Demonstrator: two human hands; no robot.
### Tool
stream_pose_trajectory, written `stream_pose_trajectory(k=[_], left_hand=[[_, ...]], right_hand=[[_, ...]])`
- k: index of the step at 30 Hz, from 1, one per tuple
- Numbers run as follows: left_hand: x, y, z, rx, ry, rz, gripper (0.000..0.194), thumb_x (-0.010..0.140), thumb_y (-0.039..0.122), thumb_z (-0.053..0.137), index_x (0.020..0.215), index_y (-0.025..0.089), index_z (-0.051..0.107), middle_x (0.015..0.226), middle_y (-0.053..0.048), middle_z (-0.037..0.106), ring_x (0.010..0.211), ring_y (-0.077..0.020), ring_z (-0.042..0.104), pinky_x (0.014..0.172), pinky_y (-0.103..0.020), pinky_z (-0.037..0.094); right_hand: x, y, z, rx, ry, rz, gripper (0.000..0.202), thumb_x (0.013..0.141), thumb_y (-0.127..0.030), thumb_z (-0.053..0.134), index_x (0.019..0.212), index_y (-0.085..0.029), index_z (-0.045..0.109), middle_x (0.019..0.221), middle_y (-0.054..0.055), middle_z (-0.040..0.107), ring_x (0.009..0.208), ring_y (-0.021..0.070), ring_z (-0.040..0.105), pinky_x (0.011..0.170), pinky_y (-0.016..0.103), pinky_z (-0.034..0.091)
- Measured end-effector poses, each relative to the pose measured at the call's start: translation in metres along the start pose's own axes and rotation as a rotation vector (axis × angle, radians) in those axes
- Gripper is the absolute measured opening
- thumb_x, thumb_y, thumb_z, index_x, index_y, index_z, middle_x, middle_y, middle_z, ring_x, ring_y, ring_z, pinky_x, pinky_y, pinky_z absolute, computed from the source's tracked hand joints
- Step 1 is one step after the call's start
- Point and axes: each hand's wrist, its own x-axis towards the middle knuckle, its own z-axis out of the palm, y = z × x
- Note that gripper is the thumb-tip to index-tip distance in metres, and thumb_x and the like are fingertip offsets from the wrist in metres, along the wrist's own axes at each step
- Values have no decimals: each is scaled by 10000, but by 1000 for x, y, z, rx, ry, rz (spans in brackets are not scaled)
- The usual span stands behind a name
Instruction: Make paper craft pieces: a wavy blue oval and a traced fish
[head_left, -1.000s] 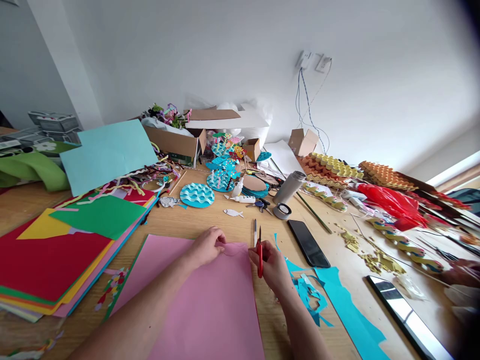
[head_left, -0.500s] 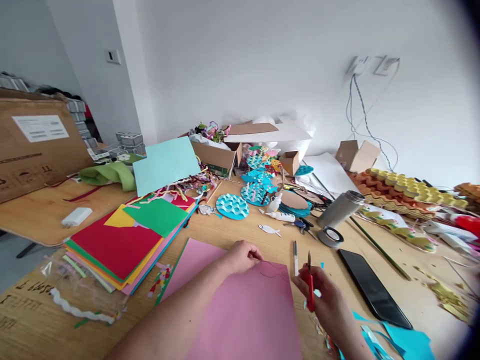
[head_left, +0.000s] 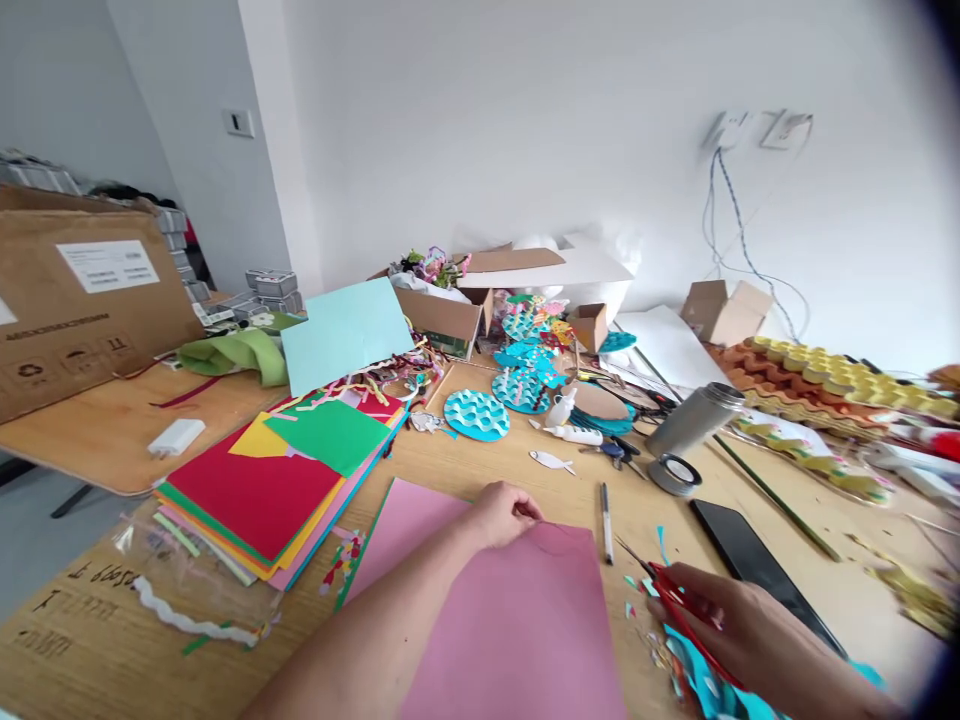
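Note:
A large pink sheet of paper lies in front of me, with a thin line drawn near its far right corner. My left hand pinches the sheet's far edge between thumb and fingers. To the right of the paper, my right hand is closed around red-handled scissors, their blades pointing up and left, apart from the sheet. A pen lies between the sheet and the scissors. Beyond the left hand rests a white fish cut-out with a drawn outline.
Stacked coloured paper sits at the left. A black phone, a roll of tape and a metal flask occupy the right side. Blue scraps lie under the right hand. Wavy blue discs and glue bottles stand farther back.
My right hand has moved right and toward me with the scissors, whose blades have swung from upward to up-left. The left hand keeps its pinch on the pink paper. The view has shifted slightly left.

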Motion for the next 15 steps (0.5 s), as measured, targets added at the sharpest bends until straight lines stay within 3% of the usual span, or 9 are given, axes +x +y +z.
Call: stream_pose_trajectory(k=[2, 4, 8, 11, 15], left_hand=[[0, 0, 0, -16, -3, 6, 191, 711, 140, 601, 846, 151, 735, 798, -51, 735, 697, -146, 626, 673, -250, 488], [0, -1, 1, -32, 0, 13, 206, 715, 139, 588, 871, 144, 722, 833, -58, 733, 727, -151, 630, 699, -265, 496], [3, -4, 1, -57, -4, 31, 215, 699, 131, 587, 881, 134, 703, 829, -59, 725, 733, -151, 629, 715, -277, 503], [4, -6, 1, -69, -1, 42, 225, 692, 136, 589, 889, 135, 697, 816, -54, 719, 719, -146, 628, 695, -271, 504], [5, -7, 2, -80, 14, 49, 237, 687, 138, 587, 897, 125, 697, 806, -56, 714, 712, -143, 627, 687, -262, 500]], right_hand=[[0, 1, -14, -71, -298, -52, 290, 726, -529, 615, 671, -255, 692, 532, 12, 637, 461, 151, 533, 442, 248, 378], [1, -1, -27, -99, -398, -39, 305, 770, -497, 588, 622, -244, 672, 544, 15, 640, 460, 138, 521, 453, 247, 345], [8, -9, -38, -95, -433, -44, 315, 703, -498, 653, 524, -239, 633, 499, 7, 606, 430, 126, 471, 461, 256, 293], [13, -12, -32, -129, -437, -67, 382, 630, -537, 702, 438, -240, 558, 432, -7, 534, 407, 119, 412, 464, 261, 258], [21, -14, -20, -202, -476, -120, 427, 653, -568, 677, 415, -240, 539, 417, -10, 514, 392, 117, 376, 473, 265, 243]])
